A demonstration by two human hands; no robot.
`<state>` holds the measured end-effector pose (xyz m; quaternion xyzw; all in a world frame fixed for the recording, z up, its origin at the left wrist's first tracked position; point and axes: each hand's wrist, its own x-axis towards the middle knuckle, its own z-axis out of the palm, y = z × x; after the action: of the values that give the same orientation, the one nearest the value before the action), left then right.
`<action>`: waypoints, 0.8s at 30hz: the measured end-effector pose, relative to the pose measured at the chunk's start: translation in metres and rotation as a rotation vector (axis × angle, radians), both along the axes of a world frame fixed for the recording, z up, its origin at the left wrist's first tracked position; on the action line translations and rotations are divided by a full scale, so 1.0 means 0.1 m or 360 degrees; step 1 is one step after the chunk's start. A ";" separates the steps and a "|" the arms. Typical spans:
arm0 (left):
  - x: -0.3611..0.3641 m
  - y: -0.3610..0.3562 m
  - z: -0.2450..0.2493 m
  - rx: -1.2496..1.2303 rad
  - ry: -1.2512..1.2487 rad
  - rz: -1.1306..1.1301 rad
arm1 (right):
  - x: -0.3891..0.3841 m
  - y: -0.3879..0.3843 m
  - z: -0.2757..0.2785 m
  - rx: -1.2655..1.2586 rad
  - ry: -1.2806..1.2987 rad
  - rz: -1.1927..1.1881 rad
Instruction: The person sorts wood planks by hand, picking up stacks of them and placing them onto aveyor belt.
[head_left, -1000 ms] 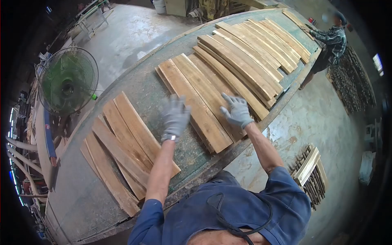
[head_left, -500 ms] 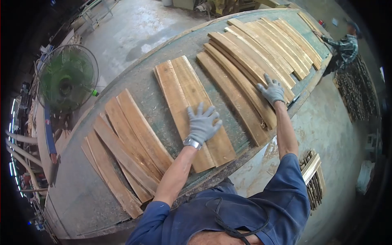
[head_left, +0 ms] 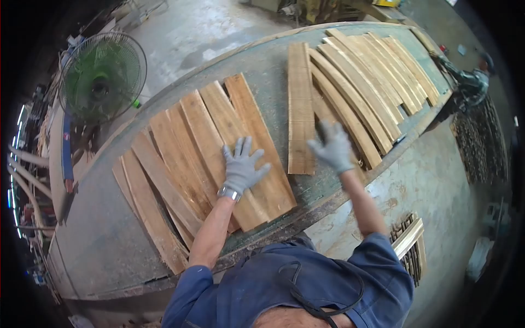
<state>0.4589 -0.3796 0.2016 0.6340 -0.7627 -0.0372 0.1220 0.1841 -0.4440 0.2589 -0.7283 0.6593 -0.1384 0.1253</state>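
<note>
My left hand [head_left: 243, 168], gloved in grey, lies spread on a wide wooden board [head_left: 223, 123] in the group at the centre-left of the table. A reddish-brown board [head_left: 264, 164] lies along the right side of that group. My right hand [head_left: 333, 147], also gloved and slightly blurred, has its fingers apart beside a straight board [head_left: 301, 109] that stands separate from the left group. Curved boards [head_left: 350, 109] lie just right of that hand, overlapping at their near ends.
The green table [head_left: 87, 257] curves away to the upper right, where another person [head_left: 471, 85] stands at its far end. A caged fan [head_left: 101, 82] is at the left. Stacked wood strips [head_left: 410, 246] sit below the table's right side.
My left hand has moved left, and the boards under it now lie against the left group. My right hand has moved left and down, and a straight board now lies apart from the curved ones.
</note>
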 end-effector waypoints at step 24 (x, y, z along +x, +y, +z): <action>1.06 0.97 -0.14 -0.0067 0.0544 0.0035 | -0.40 0.20 -0.77 -0.0769 0.0495 -0.0428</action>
<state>0.5647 -0.2822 0.1874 0.6241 -0.7244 -0.1271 0.2636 0.1443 -0.4236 0.1817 -0.6558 0.7089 -0.1934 -0.1731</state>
